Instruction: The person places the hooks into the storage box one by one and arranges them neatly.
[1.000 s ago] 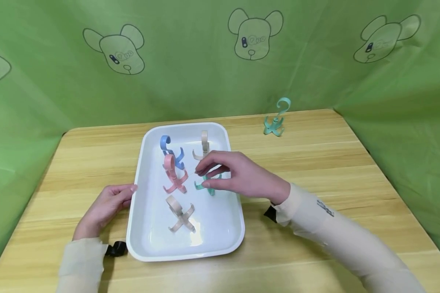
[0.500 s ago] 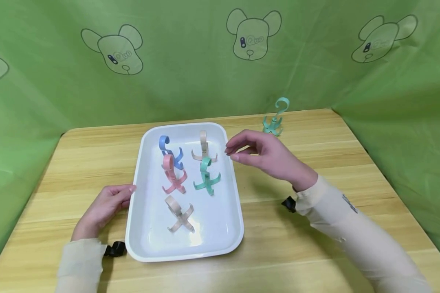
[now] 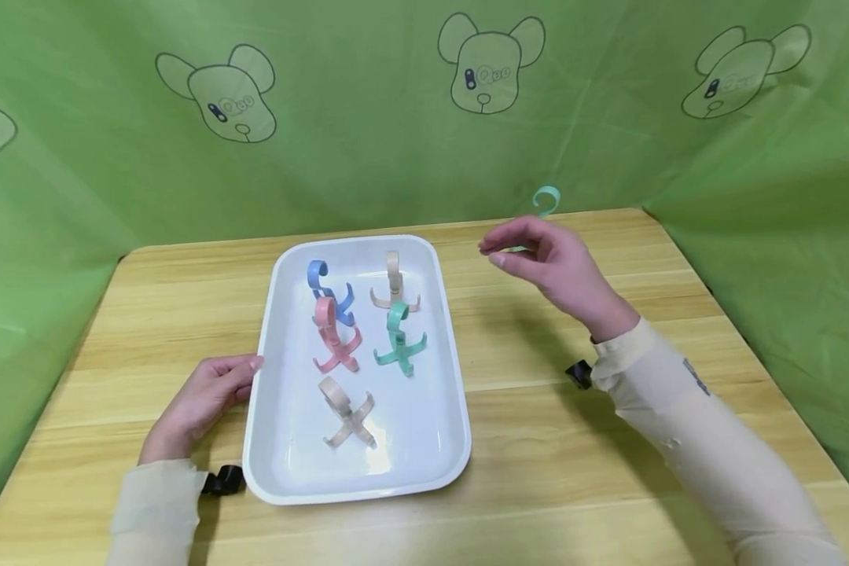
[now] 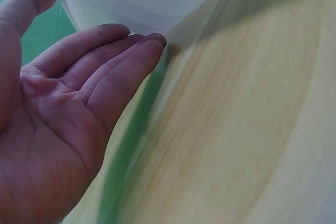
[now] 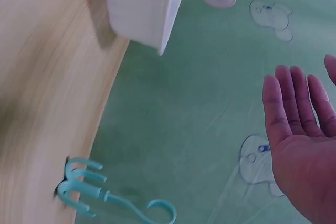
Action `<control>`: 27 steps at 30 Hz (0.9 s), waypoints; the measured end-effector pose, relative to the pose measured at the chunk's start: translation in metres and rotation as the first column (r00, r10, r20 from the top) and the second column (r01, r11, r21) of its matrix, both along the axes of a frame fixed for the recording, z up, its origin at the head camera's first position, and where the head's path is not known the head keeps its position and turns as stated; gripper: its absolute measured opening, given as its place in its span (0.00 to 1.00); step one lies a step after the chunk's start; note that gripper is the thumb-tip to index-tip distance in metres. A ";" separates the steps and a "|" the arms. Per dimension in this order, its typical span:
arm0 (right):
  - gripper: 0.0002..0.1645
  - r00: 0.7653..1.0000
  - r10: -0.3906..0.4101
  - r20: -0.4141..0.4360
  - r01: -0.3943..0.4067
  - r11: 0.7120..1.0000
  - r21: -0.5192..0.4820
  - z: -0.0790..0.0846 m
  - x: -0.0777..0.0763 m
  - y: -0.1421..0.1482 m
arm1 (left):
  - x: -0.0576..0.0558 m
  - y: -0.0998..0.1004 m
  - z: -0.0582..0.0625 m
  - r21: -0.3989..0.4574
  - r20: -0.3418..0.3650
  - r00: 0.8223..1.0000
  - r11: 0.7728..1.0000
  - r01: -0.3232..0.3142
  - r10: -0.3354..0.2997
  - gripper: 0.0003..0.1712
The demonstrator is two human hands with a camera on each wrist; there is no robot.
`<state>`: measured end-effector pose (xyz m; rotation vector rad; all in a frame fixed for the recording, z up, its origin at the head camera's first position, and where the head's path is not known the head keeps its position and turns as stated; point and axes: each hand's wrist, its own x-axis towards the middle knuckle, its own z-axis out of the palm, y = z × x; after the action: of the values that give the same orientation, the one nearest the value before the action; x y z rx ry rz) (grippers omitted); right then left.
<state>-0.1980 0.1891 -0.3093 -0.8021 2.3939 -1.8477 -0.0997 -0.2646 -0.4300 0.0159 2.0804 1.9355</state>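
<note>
My left hand (image 3: 200, 402) grips the left side of the white tray (image 3: 424, 428), thumb over the rim and fingers against the outer wall. Standing in the tray are several four-pronged hook hangers: a blue one (image 3: 317, 275), a pink one (image 3: 338, 355), a green one (image 3: 400, 343), a beige one at the back (image 3: 394, 275) and another beige one in front (image 3: 351, 423). My right hand (image 3: 566, 271) hovers right of the tray, holding nothing, fingers loosely bent. Behind it stands a teal hook hanger (image 5: 81, 186), whose prongs are mostly hidden in the head view.
The wooden table (image 3: 573, 479) ends at the back against a green curtain (image 3: 368, 118) printed with animal heads. Side curtains close in at left and right. Dark wrist devices (image 3: 225, 479) sit under both sleeves.
My right hand has moved up and right, from over the green hook hanger in the tray to in front of the teal one at the back. My left hand stays on the rim.
</note>
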 end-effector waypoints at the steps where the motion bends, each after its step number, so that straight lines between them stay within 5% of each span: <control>1: 0.13 1.000 -0.012 -0.001 0.012 1.000 -0.009 -0.001 -0.002 0.002 | 0.000 0.000 0.000 0.002 0.000 1.000 1.000 -0.002 0.002 0.28; 11: 0.17 0.987 -0.158 -0.007 0.158 0.986 -0.053 -0.004 -0.024 0.021 | 0.000 -0.002 0.001 0.002 -0.006 1.000 1.000 0.000 0.000 0.27; 18: 0.22 0.978 -0.197 0.066 0.205 0.967 -0.151 -0.009 -0.037 0.038 | -0.002 -0.001 -0.001 -0.011 -0.031 0.999 1.000 0.023 -0.023 0.28; 27: 0.29 0.947 -0.303 0.103 0.311 0.948 -0.072 -0.014 -0.054 0.055 | -0.001 0.000 -0.002 0.019 -0.012 1.000 1.000 -0.001 0.001 0.26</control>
<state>-0.2518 0.2440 -0.3236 -0.3507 2.5130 -2.0559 -0.1003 -0.2650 -0.4316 0.0304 2.0703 1.9605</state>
